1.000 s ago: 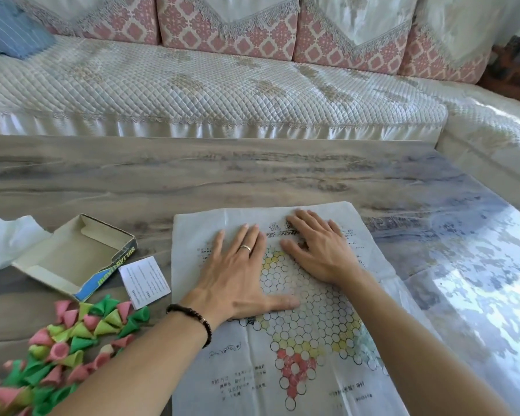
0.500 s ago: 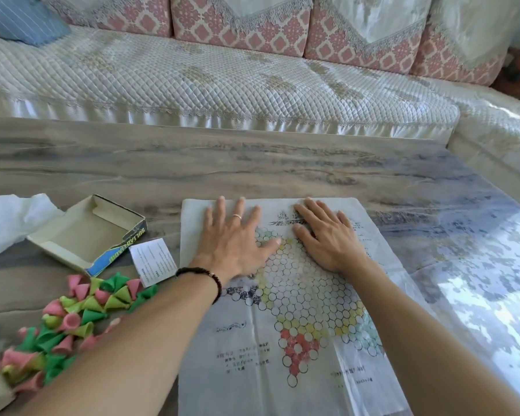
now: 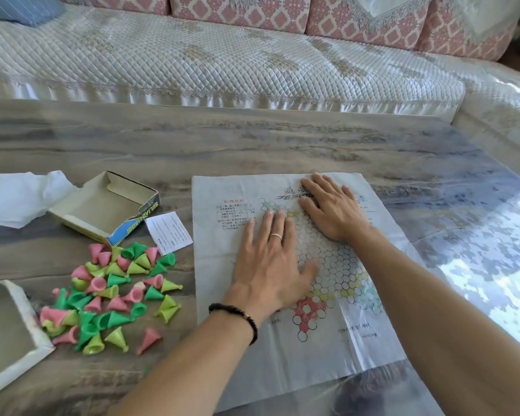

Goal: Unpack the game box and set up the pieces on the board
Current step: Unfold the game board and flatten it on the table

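I see the thin white paper game board (image 3: 282, 349), printed with a star of hexagon cells and a red point, lying flat on the grey wood-grain worktop (image 3: 252, 145). Left of the board sit scattered pink, green and yellow plastic cone pieces (image 3: 111, 292) and the open cardboard box tray (image 3: 102, 205). My left hand (image 3: 270, 265) and right hand (image 3: 333, 208) press flat on the board, fingers spread, holding nothing.

A home living room: quilted sofa (image 3: 222, 61) behind coffee table (image 3: 252, 139).
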Available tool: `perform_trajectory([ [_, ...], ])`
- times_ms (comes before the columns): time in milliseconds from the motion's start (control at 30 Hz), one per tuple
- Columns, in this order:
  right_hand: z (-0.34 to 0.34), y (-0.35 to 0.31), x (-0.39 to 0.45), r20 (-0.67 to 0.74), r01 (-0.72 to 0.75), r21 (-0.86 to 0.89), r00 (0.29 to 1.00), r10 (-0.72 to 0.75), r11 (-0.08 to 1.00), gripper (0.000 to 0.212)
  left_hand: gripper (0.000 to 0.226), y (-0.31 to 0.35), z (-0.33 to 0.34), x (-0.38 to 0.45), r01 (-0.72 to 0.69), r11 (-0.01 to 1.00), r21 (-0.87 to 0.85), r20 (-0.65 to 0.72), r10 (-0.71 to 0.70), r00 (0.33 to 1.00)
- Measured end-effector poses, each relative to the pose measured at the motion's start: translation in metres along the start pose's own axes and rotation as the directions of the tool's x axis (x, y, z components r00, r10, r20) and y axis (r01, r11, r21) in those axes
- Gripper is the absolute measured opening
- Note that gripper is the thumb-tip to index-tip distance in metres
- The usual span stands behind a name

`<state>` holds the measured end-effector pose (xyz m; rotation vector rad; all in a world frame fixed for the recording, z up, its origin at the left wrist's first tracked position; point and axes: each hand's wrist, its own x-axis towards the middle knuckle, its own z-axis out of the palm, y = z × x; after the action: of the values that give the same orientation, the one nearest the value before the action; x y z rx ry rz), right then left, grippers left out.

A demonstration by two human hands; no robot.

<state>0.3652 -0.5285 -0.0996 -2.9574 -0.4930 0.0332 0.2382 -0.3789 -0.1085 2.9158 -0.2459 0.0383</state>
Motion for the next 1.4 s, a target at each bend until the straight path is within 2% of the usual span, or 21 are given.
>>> perform_trajectory([
  [67,-0.001,-0.006,-0.010,-0.096,-0.003,-0.018,0.995,0.001,1.000,0.051,0.105,0.000,-0.002,-0.001,-0.003,1.000,0.013,0.039,0.002,0.999],
  [133,-0.001,-0.010,-0.033,-0.153,0.072,0.018,0.986,-0.068,0.997,0.045,0.121,0.002,-0.003,0.000,0.012,1.000,0.009,0.062,-0.013,0.998],
  [200,-0.001,-0.003,-0.064,-0.084,0.121,0.070,0.990,-0.115,0.990,0.047,0.132,0.002,-0.004,0.000,0.024,1.000,0.008,0.080,-0.025,0.997],
  [300,-0.006,0.031,-0.098,0.093,-0.015,-0.041,0.995,0.018,0.999,0.061,0.140,0.002,-0.005,0.000,0.024,0.999,0.022,0.099,-0.026,0.995],
  [367,-0.013,0.041,-0.103,0.124,-0.106,-0.133,0.985,0.122,0.986,0.066,0.142,0.002,-0.004,0.000,0.019,0.999,0.029,0.105,-0.022,0.994],
  [400,-0.015,0.038,-0.105,0.095,-0.108,-0.124,0.988,0.120,0.986,0.064,0.142,0.003,-0.004,0.000,0.018,0.999,0.032,0.108,-0.021,0.994],
  [467,-0.014,0.018,-0.111,0.011,-0.050,0.013,0.999,0.050,0.999,0.056,0.142,0.004,-0.003,0.001,0.021,0.999,0.041,0.108,-0.025,0.994],
  [533,-0.007,0.002,-0.117,0.031,-0.004,0.073,1.000,0.002,0.997,0.052,0.140,0.004,-0.003,0.001,0.026,0.999,0.035,0.109,-0.030,0.994],
  [633,0.001,0.005,-0.114,0.075,-0.057,-0.031,0.995,0.059,0.998,0.061,0.124,0.000,-0.005,-0.006,-0.047,0.998,0.047,0.112,0.041,0.993],
  [700,0.000,0.009,-0.111,0.091,-0.083,-0.044,0.992,0.087,0.996,0.066,0.108,-0.006,-0.007,-0.021,-0.119,0.992,0.043,0.125,0.113,0.986],
  [767,-0.001,0.009,-0.111,0.090,-0.072,-0.046,0.993,0.076,0.996,0.067,0.101,-0.015,-0.010,-0.041,-0.143,0.989,0.040,0.133,0.137,0.982],
  [867,-0.001,0.006,-0.114,0.092,-0.054,-0.049,0.994,0.059,0.997,0.066,0.107,-0.030,-0.016,-0.071,-0.117,0.992,0.053,0.158,0.107,0.982],
  [967,-0.005,0.004,-0.115,0.107,-0.094,-0.071,0.989,0.101,0.993,0.065,0.120,-0.034,-0.023,-0.088,-0.073,0.995,0.065,0.180,0.061,0.982],
  [1067,-0.008,-0.024,-0.120,0.014,-0.103,-0.147,0.994,0.106,0.984,0.060,0.133,-0.029,-0.026,-0.090,-0.058,0.996,0.074,0.214,0.041,0.976],
  [1200,0.003,-0.076,-0.153,-0.006,0.020,0.040,1.000,-0.020,0.999,0.054,0.143,-0.029,-0.025,-0.089,-0.071,0.995,0.067,0.215,0.055,0.975],
  [1267,0.004,-0.063,-0.167,0.026,-0.020,0.002,0.999,0.020,1.000,0.058,0.145,-0.031,-0.024,-0.089,-0.088,0.993,0.080,0.219,0.069,0.973],
  [1400,-0.005,-0.010,-0.181,0.094,-0.221,-0.057,0.970,0.226,0.974,0.067,0.144,-0.036,-0.024,-0.092,-0.123,0.988,0.095,0.238,0.097,0.966],
])
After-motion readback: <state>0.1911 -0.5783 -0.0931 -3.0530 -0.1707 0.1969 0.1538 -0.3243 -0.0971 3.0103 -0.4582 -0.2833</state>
